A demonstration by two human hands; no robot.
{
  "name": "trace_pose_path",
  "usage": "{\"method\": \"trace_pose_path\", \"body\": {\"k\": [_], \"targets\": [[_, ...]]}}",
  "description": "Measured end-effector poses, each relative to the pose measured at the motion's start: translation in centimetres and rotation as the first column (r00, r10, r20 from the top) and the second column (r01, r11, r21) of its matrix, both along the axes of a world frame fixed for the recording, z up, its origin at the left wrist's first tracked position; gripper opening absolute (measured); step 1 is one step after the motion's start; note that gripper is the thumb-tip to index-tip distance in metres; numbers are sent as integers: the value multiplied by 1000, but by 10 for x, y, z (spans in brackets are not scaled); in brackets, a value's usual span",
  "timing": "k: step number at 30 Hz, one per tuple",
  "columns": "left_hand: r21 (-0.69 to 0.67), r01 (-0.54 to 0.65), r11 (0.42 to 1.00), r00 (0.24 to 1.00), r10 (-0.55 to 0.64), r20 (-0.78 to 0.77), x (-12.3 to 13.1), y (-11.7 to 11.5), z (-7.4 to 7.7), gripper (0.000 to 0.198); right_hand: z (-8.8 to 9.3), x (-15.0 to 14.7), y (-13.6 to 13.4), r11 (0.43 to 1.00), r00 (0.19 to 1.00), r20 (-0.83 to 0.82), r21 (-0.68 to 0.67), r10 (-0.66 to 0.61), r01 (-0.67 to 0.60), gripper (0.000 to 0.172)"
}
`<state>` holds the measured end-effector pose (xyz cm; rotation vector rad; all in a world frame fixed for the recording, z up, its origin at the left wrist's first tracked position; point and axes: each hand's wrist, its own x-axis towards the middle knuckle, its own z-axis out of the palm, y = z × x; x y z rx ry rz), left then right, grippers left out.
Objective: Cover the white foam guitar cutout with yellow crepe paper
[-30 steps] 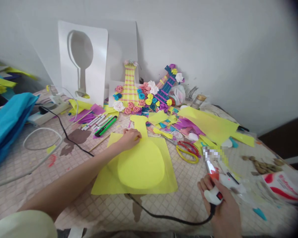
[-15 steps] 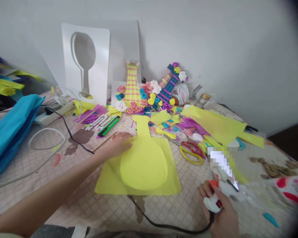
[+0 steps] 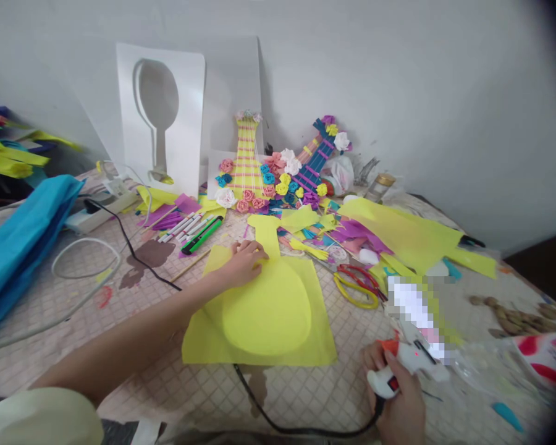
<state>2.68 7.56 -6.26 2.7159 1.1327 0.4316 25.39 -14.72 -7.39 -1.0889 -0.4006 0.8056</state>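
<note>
My left hand (image 3: 246, 262) lies on a yellow guitar-shaped cutout (image 3: 266, 315), where its neck meets the round body. The fingers are slightly bent and hold nothing that I can see. Under the cutout's body is a yellow paper sheet (image 3: 322, 349), flat on the table. Low on the right, my right hand (image 3: 398, 392) is wrapped round a white glue gun (image 3: 387, 378) with an orange part and a black cord (image 3: 301, 431). The gun is apart from the yellow sheet, its front end pointing right.
Red and yellow scissors (image 3: 359, 296) lie right of the sheet. A green utility knife (image 3: 201, 236) and several markers (image 3: 178, 228) are at the left. Decorated paper guitars (image 3: 246, 161) stand behind paper scraps. A white cable (image 3: 74, 314) and blue paper (image 3: 25, 241) lie far left.
My left hand has slid right, from the sheet's upper left onto the base of the cutout's neck. My right hand has shifted slightly left with the glue gun.
</note>
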Motion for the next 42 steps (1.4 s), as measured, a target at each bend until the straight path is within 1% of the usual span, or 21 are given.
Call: {"method": "trace_pose_path", "body": {"k": [4, 7, 12, 16, 19, 26, 32, 37, 42], "targets": [[10, 81, 997, 997, -81, 8, -4, -4, 5, 29, 4, -2, 1, 1000, 1000, 5, -1, -22, 22, 22], [34, 112, 993, 994, -112, 12, -7, -8, 8, 29, 5, -2, 1, 1000, 999, -28, -5, -27, 27, 18], [85, 160, 983, 987, -161, 5, -11, -13, 8, 31, 1, 0, 2, 999, 999, -28, 11, -39, 39, 19], [116, 181, 977, 983, -182, -3, -11, -15, 9, 31, -4, 1, 1, 1000, 1000, -13, -4, -28, 28, 20], [130, 176, 976, 984, -178, 2, -12, -16, 9, 29, -5, 2, 2, 1000, 999, -34, -3, -29, 29, 18], [124, 178, 976, 984, -180, 6, -13, -14, 6, 28, -3, 1, 5, 1000, 998, -57, 6, -26, 26, 21], [93, 137, 986, 991, -137, -7, -12, -10, 3, 29, -5, 3, 3, 999, 997, -62, 7, -35, 36, 19], [85, 86, 993, 995, -82, -49, -13, -11, 1, 33, 0, 1, 4, 999, 998, -48, -23, -47, 46, 22], [75, 35, 997, 996, -29, -82, -15, -13, -1, 37, 0, 1, 4, 999, 998, -45, -6, -48, 48, 18]]}}
